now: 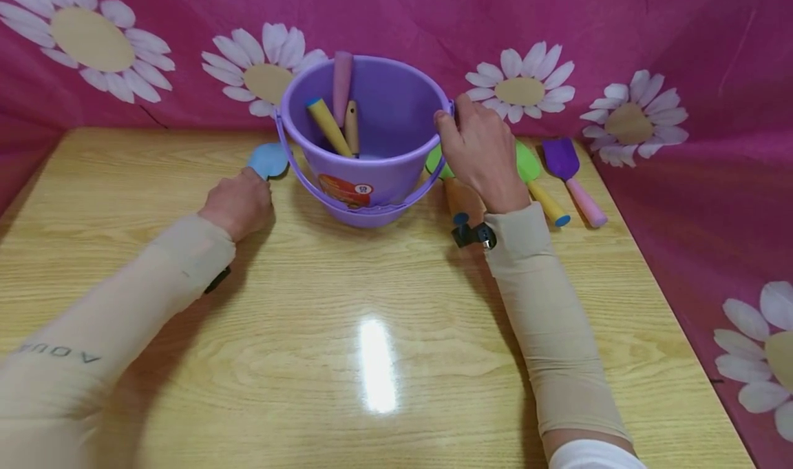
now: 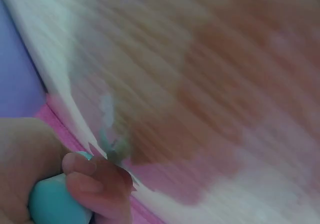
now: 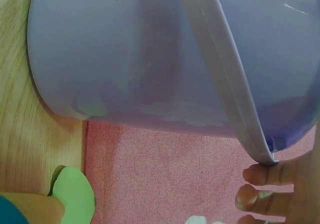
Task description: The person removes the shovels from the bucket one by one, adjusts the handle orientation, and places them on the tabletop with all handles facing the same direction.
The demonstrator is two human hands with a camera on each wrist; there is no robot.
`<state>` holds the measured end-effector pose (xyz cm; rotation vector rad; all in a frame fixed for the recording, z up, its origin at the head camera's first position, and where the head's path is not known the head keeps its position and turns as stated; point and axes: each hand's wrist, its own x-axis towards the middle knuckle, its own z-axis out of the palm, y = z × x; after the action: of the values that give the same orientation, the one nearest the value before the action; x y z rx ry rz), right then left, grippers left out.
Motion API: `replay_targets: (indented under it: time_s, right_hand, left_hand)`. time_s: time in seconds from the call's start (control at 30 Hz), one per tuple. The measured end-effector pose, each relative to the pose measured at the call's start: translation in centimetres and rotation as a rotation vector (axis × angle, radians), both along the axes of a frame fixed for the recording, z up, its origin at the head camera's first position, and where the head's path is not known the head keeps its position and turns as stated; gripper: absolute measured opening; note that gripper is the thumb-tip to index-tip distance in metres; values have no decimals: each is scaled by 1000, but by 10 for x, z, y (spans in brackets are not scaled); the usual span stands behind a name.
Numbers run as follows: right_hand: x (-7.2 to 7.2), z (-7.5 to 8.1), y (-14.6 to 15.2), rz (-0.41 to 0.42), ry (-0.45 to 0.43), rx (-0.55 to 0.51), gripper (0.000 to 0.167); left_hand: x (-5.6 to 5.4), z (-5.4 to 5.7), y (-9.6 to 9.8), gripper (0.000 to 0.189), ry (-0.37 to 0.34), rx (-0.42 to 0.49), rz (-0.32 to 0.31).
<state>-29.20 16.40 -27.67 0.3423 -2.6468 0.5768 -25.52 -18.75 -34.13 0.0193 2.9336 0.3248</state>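
A purple bucket (image 1: 396, 180) stands upright on the wooden table, its carrying handle (image 1: 303, 178) hanging down in front. My right hand (image 1: 483, 153) grips the bucket's rim at the right, by the handle's hinge. Left of the bucket, my left hand (image 1: 238, 204) holds a toy shovel with a light blue blade (image 1: 268, 160) low over the table. Its teal grip (image 2: 55, 201) shows within the curled fingers in the left wrist view. Inside the bucket lean a pink handle (image 1: 342, 87), a yellow handle (image 1: 328, 126) and a small tan handle (image 1: 352, 128); their lower ends are hidden.
To the right lie a green tool with a yellow handle (image 1: 548, 202) and a purple scoop (image 1: 561, 158) with a pink handle. Another green tool (image 1: 436, 160) is partly behind my right hand. A pink flowered cloth (image 1: 396, 14) hangs behind the table (image 1: 297, 331).
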Motion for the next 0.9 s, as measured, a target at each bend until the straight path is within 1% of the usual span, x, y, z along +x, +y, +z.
replay_targets:
  time_s: [0.17, 0.27, 0.33, 0.4, 0.47, 0.5, 0.57, 0.7, 0.83, 0.9]
  right_hand:
    - [0, 1, -1, -1, 1, -2, 47]
    - [1, 1, -1, -2, -2, -2, 47]
    - [1, 1, -1, -2, 0, -1, 47]
    - [0, 1, -1, -1, 1, -2, 47]
    - [1, 1, -1, -2, -1, -3, 47]
    - [1, 1, -1, -2, -1, -3, 47]
    - [1, 0, -1, -2, -5, -3, 47]
    - [1, 1, -2, 0, -2, 1, 47]
    - [1, 0, -1, -1, 3, 1, 46]
    - [1, 0, -1, -2, 3, 3, 46]
  left_hand:
    - [-4, 2, 11, 41, -4, -5, 9]
    - [-6, 3, 18, 44, -21, -22, 13]
    - [-7, 5, 22, 42, -47, -17, 32]
    - [-7, 6, 24, 37, -71, -6, 43]
    - [-7, 7, 26, 27, -93, -7, 46]
    - [-7, 8, 27, 23, -106, -11, 44]
    - [-6, 9, 28, 21, -121, -28, 24]
    - [-5, 11, 29, 25, -136, -66, -17]
    - [-5, 11, 30, 28, -133, -85, -32]
    - [-5, 11, 30, 33, -134, -96, -37]
